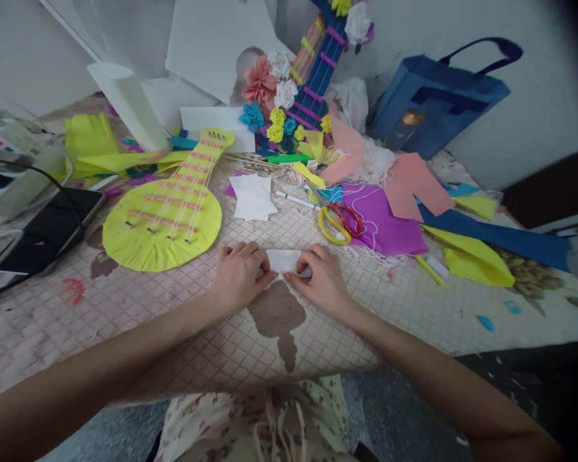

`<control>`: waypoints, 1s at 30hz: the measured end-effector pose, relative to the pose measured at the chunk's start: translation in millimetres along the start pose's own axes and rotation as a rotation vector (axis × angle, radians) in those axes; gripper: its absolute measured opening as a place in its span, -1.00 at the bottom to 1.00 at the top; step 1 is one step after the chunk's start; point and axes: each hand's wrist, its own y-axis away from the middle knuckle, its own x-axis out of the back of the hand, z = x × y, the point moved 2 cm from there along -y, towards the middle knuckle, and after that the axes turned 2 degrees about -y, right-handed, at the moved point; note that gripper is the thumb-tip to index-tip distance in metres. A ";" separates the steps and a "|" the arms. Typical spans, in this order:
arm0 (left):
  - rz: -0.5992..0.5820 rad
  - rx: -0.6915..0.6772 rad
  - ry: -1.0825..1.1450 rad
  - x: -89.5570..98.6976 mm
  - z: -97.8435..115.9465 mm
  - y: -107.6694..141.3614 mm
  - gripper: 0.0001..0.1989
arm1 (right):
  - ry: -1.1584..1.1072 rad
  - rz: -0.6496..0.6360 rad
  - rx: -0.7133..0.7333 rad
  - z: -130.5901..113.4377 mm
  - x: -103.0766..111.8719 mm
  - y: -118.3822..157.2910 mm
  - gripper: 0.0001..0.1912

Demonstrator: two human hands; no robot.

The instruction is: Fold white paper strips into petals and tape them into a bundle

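Bench (183,346): surfaced with a pale, diamond-gridded cover.
Fingers: closed in a pinch on both hands, with little gap left; one end is gripped by the left hand (240,273), the other by the right hand (322,276).
Narrow white paper strip (283,260): stretched crosswise between the hands, near the bench's front edge; probably pinched at both ends so that it is held straight and controlled evenly.
Arms: angled inward from both lower corners, palms downward, hands nearly mirrored.
White paper pieces (253,197): stacked just beyond, presumably for easy reach.
Yellow-and-red-handled scissors (337,223): laid beside a purple sheet (389,224), likely leaving the front free.
Yellow round-bodied paper lute (163,237): laid flat, left of the hands.
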 end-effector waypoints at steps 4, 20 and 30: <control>0.006 0.007 0.084 0.1 -6.8 2.3 -0.87 | -0.104 -0.013 0.006 4.1 4.1 1.9 -0.85; 0.052 0.002 0.252 -1.0 -24.6 5.7 -0.82 | -0.299 -0.034 0.007 14.4 10.7 6.7 -0.89; -0.035 -0.082 0.169 8.6 -20.3 3.2 -0.93 | -0.289 -0.018 0.045 15.2 12.6 8.5 -0.94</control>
